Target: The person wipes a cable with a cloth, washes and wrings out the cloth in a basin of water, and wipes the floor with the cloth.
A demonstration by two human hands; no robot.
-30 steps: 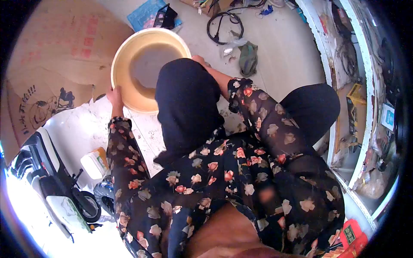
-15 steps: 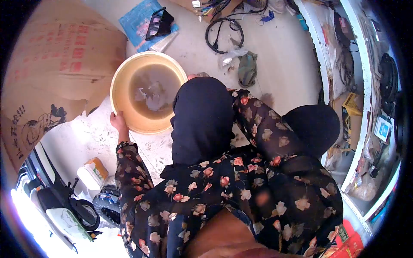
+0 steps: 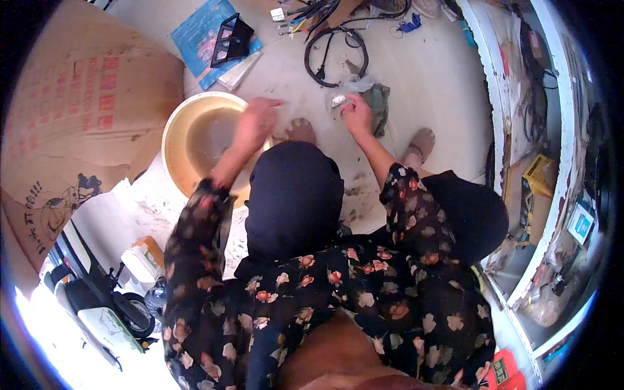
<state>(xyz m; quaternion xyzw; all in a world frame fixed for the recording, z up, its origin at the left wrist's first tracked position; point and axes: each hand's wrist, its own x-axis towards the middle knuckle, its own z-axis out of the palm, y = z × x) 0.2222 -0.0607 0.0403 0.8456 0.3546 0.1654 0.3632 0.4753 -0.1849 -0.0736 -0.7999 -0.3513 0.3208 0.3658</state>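
Note:
My left hand [image 3: 257, 123] is raised over the right rim of a round, cream-coloured plastic basin [image 3: 177, 117]. It is blurred, with at least one finger stretched to the right, and holds nothing I can see. Murky water [image 3: 211, 140] stands in the basin, partly hidden by my left forearm. To the right, my right hand [image 3: 357, 117] hovers at a crumpled clear plastic bag [image 3: 338, 101], its fingers partly bent and apart. Whether they touch the bag I cannot tell. Behind that hand lies a grey-green cloth-like item [image 3: 380, 107].
A large cardboard box [image 3: 97, 97] fills the left. Ahead lie a blue packet [image 3: 201, 39], a black frame-like part [image 3: 231, 40] and a coiled black cable [image 3: 312, 58]. Cluttered white shelving [image 3: 559, 130] stands on the right. My feet [image 3: 422, 144] are on the floor; a scooter [image 3: 97, 312] stands lower left.
My left hand has left the basin's left rim and swung right across it. My right hand has come away from the basin's right side to the plastic bag.

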